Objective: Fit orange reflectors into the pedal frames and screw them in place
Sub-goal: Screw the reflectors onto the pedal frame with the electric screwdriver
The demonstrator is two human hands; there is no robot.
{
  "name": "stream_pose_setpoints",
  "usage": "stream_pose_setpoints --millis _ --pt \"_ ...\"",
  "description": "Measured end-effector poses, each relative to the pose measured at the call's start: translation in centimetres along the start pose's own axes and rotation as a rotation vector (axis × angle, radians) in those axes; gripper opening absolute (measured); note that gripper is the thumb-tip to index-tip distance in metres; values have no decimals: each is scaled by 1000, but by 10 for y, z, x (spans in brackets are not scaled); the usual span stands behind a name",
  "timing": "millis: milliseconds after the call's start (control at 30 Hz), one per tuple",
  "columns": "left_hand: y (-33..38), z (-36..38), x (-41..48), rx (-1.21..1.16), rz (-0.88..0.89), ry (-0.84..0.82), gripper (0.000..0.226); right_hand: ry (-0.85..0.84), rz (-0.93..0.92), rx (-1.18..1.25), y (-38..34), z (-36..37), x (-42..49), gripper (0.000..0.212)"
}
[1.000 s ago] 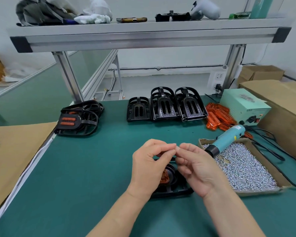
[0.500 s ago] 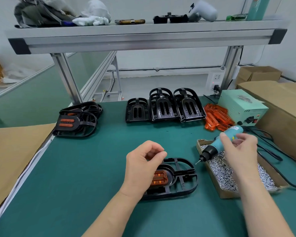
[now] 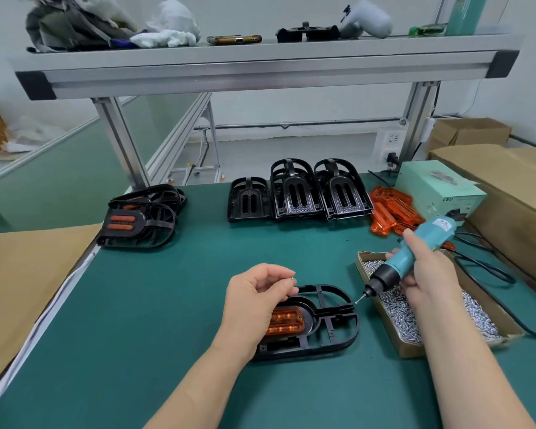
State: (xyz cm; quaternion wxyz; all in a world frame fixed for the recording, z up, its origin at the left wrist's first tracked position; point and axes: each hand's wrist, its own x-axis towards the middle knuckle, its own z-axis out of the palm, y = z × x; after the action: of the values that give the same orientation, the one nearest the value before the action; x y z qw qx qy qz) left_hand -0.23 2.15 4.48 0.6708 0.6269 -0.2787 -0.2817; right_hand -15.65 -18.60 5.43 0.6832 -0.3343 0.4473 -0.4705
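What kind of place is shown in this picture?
Probably a small factory assembly bench: stacked black plastic pedal frames, a cardboard tray of small silver screws, and a teal electric screwdriver gripped in the right hand.

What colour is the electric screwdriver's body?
Teal-blue with a black nose, electric screwdriver, held in the right hand; head view.
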Motion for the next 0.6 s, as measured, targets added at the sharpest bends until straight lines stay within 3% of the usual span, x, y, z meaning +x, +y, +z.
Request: stream_pose_setpoints --millis 200,433,600 --pt "-4 2 0 19 -78 27 10 -97 -13 342 0 22 -25 18" --pt "-7 3 -3 -72 -178 -16 7 -213 2 465 -9 46 -47 8" --pt "-4 6 -7 -203 -228 -58 7 -138 -70 509 -10 69 -59 12"
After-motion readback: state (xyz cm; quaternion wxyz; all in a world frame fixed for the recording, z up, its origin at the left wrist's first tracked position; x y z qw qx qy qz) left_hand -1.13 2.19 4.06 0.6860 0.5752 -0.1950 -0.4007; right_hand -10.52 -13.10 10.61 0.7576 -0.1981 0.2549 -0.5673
